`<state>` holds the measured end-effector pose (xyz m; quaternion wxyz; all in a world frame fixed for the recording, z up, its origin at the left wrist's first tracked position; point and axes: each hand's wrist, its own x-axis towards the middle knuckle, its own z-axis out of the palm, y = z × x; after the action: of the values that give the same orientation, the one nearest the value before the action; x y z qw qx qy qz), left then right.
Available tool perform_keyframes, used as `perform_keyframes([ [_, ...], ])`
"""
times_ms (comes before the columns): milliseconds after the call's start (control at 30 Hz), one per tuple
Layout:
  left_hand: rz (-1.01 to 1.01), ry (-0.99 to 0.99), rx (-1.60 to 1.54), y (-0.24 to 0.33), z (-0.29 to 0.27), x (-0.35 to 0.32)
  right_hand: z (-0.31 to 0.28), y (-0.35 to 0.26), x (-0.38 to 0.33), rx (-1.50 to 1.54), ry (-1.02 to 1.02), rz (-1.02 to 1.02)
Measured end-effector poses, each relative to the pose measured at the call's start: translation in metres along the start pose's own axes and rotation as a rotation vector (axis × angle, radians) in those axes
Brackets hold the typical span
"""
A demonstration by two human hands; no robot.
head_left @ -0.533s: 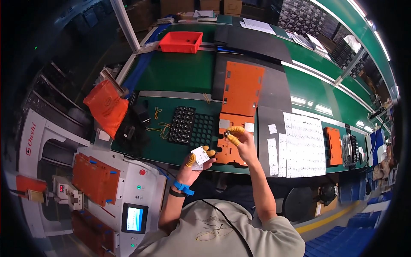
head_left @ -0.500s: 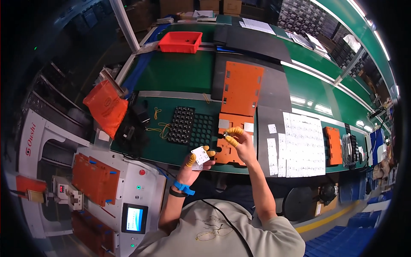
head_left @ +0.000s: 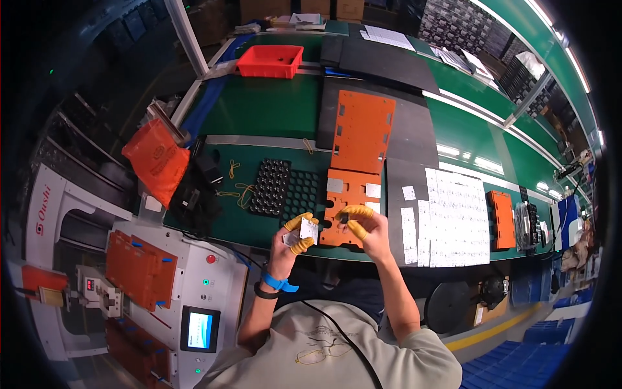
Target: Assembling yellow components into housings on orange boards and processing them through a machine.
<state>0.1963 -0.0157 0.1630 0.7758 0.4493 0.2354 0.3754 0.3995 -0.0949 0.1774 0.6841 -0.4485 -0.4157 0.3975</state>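
My left hand [head_left: 293, 245], with yellow finger cots on its fingertips, grips a small white circuit board [head_left: 309, 229] tilted up between thumb and fingers. To its right, my right hand [head_left: 367, 228] is curled in a pinch around a small dark part [head_left: 343, 219], too small to name. It hovers over the lower half of an orange hinged fixture [head_left: 353, 188], whose upper half [head_left: 363, 129] lies opened away from me. White pieces sit in the lower half. A black tray [head_left: 271, 186] filled with small shiny round parts stands left of the fixture, beside a black tray with round holes [head_left: 302, 196].
White board panels [head_left: 457, 217] lie on a dark mat at right, near another orange fixture [head_left: 501, 220]. A red bin [head_left: 270, 61] stands at the back. Yellow rubber bands [head_left: 245, 194] and an orange bag [head_left: 157, 162] are at left, above a white machine with a screen [head_left: 199, 329].
My left hand has turned the white board more upright and shifted slightly upward. My right hand has lowered a little, its fingers curling further around the small part.
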Motion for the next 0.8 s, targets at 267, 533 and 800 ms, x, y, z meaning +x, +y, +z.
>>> perform_keyframes([
  [267,0.239,0.011,0.297,0.014,0.016,-0.006,0.024,-0.022,-0.018,0.059,-0.103,0.011],
  [533,0.380,0.035,0.375,0.019,0.027,-0.017,0.028,-0.033,-0.024,-0.366,-0.200,-0.128],
  [800,0.444,0.083,0.593,0.025,0.028,-0.020,0.034,-0.055,-0.024,-0.605,-0.243,-0.274],
])
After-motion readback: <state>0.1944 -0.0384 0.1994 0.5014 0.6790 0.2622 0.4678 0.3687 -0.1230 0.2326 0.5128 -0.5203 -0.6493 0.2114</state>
